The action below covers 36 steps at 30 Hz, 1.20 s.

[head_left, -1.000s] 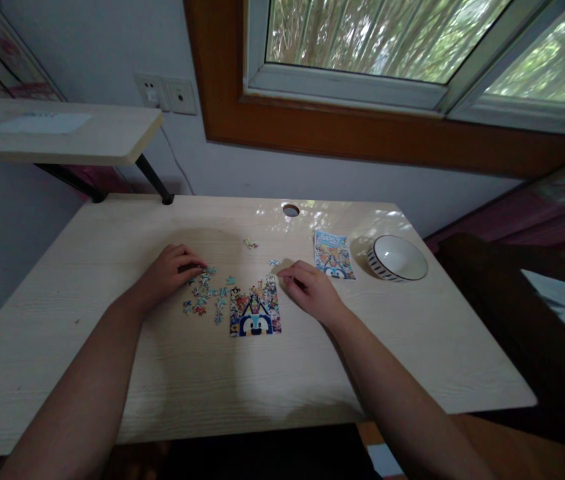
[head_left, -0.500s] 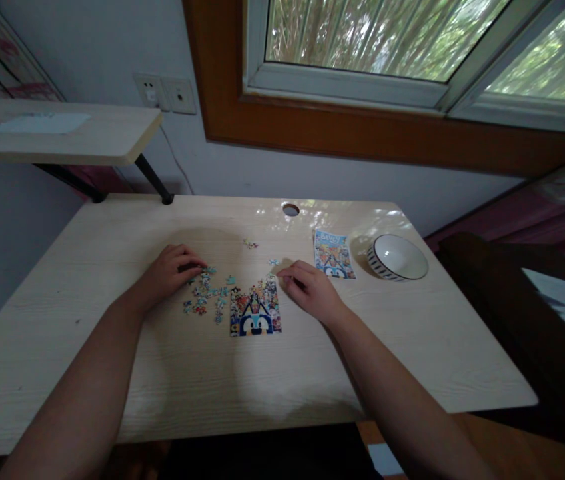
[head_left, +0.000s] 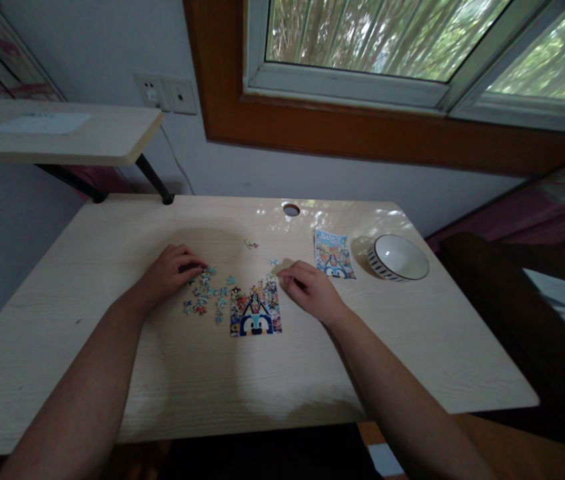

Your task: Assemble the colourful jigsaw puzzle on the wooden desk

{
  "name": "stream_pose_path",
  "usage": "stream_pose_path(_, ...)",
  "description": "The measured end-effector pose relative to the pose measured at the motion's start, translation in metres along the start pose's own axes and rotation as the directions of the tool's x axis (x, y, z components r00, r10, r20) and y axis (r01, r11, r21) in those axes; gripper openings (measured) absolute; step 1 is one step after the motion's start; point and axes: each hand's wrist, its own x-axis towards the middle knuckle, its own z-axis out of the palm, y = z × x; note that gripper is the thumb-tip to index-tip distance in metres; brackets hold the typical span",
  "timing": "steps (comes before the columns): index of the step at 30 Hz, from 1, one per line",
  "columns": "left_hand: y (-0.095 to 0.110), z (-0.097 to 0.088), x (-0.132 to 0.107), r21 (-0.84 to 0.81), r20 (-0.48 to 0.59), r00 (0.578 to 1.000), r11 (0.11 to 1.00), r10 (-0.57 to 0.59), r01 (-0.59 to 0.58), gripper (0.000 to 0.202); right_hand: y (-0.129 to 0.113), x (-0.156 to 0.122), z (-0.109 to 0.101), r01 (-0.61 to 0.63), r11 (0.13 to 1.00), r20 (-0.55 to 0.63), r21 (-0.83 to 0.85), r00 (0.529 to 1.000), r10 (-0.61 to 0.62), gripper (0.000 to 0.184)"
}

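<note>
A partly assembled colourful jigsaw puzzle (head_left: 255, 313) lies in the middle of the light wooden table (head_left: 112, 233). Loose puzzle pieces (head_left: 207, 297) are scattered just left of it. My left hand (head_left: 170, 271) rests on the table with fingers curled, its fingertips touching the loose pieces. My right hand (head_left: 310, 288) rests at the puzzle's upper right corner, fingers curled and pressed together at the tips; whether a piece is in them is hidden. Two stray pieces (head_left: 251, 244) lie farther back.
A printed reference picture (head_left: 333, 253) lies right of the puzzle, beside a white bowl (head_left: 397, 258) with a striped outside. A cable hole (head_left: 291, 210) is at the table's back. A raised shelf (head_left: 62, 133) stands at the left. A dark chair (head_left: 512, 300) is on the right.
</note>
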Motion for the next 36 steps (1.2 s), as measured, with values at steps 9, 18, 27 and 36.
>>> stream_pose_path(9,-0.0015,0.0011,0.0005,-0.004,-0.004,1.000,1.000,-0.003,0.003,0.036,-0.0008,0.0013,-0.0003,0.006,1.000,-0.004,-0.006,1.000,-0.006,0.022)
stream_pose_path(18,-0.0033,0.0017,0.0003,0.008,0.000,1.000,1.000,-0.004,0.004,0.037,0.0002,0.0006,0.0003,0.004,1.000,0.003,-0.002,1.000,-0.004,0.023)
stream_pose_path(27,-0.0050,0.0022,0.0006,0.010,0.001,1.000,1.000,-0.001,0.001,0.037,-0.0007,0.0014,0.0002,0.006,1.000,0.008,0.010,1.000,-0.006,0.022)
stream_pose_path(36,-0.0037,0.0015,0.0011,0.004,0.001,1.000,1.000,0.003,-0.003,0.034,-0.0014,0.0009,0.0001,-0.010,1.000,0.014,0.013,1.000,0.009,0.021)
